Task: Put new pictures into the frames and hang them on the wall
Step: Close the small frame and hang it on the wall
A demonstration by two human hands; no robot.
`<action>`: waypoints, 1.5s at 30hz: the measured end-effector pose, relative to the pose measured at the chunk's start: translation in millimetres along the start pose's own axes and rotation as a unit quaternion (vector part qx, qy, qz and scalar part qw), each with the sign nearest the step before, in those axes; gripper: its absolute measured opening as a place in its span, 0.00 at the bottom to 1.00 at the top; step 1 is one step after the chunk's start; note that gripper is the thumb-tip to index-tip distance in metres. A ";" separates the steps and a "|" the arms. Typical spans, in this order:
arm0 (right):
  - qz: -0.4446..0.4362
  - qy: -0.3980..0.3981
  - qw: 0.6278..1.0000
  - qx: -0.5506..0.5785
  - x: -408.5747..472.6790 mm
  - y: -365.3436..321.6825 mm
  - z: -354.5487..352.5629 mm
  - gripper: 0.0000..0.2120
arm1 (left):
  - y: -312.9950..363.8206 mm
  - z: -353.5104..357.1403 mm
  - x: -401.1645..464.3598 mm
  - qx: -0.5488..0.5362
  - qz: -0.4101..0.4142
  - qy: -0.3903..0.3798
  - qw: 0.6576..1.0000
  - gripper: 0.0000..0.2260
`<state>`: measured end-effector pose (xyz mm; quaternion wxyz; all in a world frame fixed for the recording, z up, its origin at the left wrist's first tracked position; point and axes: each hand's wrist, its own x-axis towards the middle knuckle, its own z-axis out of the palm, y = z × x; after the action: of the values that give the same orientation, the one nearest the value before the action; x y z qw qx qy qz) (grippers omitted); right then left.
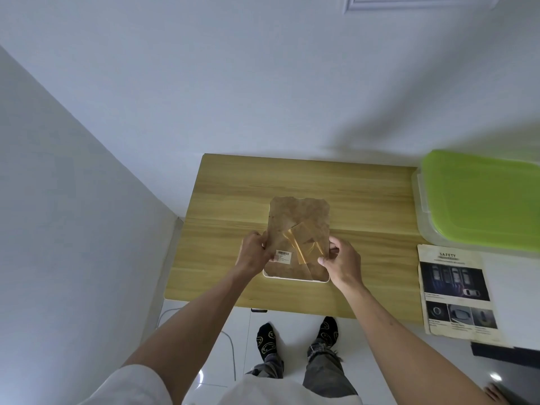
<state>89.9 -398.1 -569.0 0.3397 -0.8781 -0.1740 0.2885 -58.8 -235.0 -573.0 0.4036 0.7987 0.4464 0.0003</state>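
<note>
A brown fibreboard backing board [301,217] with a barcode sticker and a fold-out stand flap is tilted up over a white picture frame [295,278] that lies on the wooden table [233,200]. My left hand [253,252] grips the board's left edge by the sticker. My right hand [342,261] pinches its right edge near the amber tape on the flap. Only the frame's white front rim shows below the board.
A printed "SAFETY" sheet [455,290] with car pictures lies to the right of the table. Behind it stands a clear storage box with a green lid [485,200]. White walls close the left and back. Another frame's corner [409,1] hangs high on the wall.
</note>
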 end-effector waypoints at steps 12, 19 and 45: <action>-0.036 -0.055 0.984 -0.164 9.7 -8.6 -2.5 0.09 | 2.2 -2.0 12.5 0.070 -0.006 -0.048 0.996 0.16; -0.050 -0.097 0.966 -0.236 15.4 -19.8 -7.4 0.36 | 15.1 -6.7 13.5 0.188 0.049 -0.075 0.978 0.25; -0.124 -0.250 0.802 -0.528 75.0 -60.5 9.5 0.66 | 33.4 -7.3 76.9 0.373 0.153 -0.221 0.888 0.69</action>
<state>135.3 -313.0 -561.6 -0.1986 -0.7902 -0.4858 0.3165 8.6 -184.7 -574.2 0.1593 0.9281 0.1851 -0.2810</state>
